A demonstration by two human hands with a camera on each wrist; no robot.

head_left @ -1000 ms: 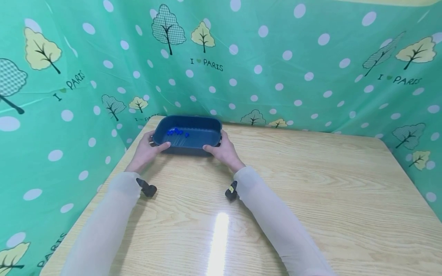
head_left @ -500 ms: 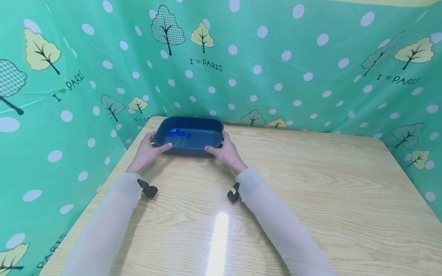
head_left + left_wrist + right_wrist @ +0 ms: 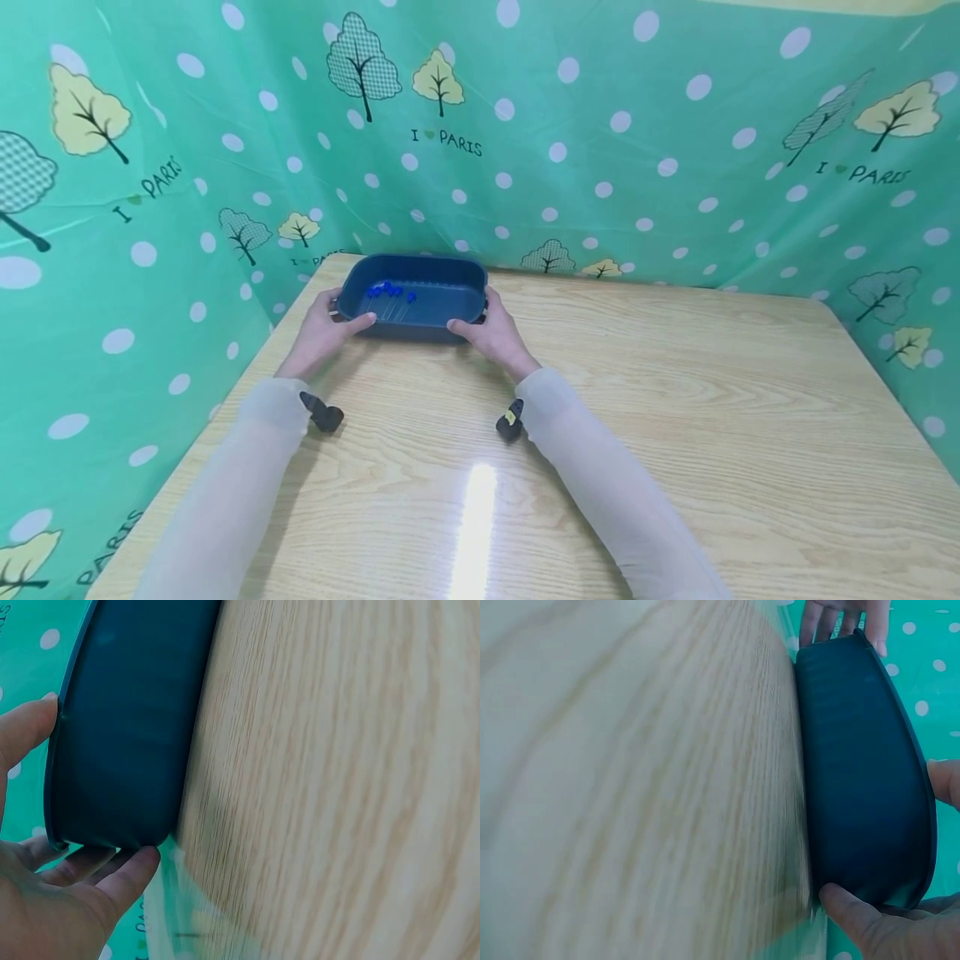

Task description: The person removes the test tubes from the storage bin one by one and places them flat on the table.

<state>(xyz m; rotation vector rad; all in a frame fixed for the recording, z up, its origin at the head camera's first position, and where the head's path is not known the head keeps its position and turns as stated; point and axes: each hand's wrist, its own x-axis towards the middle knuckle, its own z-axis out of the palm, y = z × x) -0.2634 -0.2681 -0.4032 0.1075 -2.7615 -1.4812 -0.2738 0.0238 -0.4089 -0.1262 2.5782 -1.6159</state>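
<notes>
A dark blue, rounded rectangular tub (image 3: 408, 332) is at the far left of the table. My left hand (image 3: 318, 335) grips its left end, thumb on the near rim and fingers round the end wall. At the opposite end my right hand (image 3: 497, 335) holds it the same way. Several thin pale sticks with bright blue heads (image 3: 387, 287) lie inside, toward the left. Both wrist views show the long outer wall of the tub (image 3: 127, 735), its base on or very close to the wood. The contents are hidden there.
The pale wood-grain table (image 3: 675, 400) spreads forward and right of the tub. A green dotted curtain (image 3: 525, 167) hangs close behind the tub and along the left side. A bright light reflection (image 3: 474, 533) shows on the near tabletop.
The tub has shifted slightly to the right, with both hands holding it throughout. The blue-headed sticks have moved along with it. The head view has also drifted a little.
</notes>
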